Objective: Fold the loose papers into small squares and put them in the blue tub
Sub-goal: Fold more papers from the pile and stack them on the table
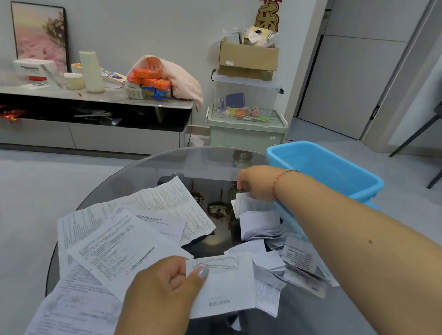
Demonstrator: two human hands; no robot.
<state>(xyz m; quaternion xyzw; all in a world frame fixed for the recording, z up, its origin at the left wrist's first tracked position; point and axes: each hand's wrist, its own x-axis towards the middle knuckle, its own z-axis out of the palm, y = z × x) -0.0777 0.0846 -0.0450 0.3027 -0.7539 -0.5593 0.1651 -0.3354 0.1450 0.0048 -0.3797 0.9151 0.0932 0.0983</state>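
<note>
Many loose papers (126, 239) lay left of the blue tub (330, 167), the left hand (165, 286) pinched a folded sheet (225, 284) nearer the person, and the right hand (259, 183), closest beside the tub, gripped another folded paper (248, 203).

On the round glass table (143, 176), the left hand (165, 283) pinches a folded sheet (224, 289) near the front edge; the right hand (256, 183) grips a folded paper (251, 204) beside the blue tub (328, 164)
</note>
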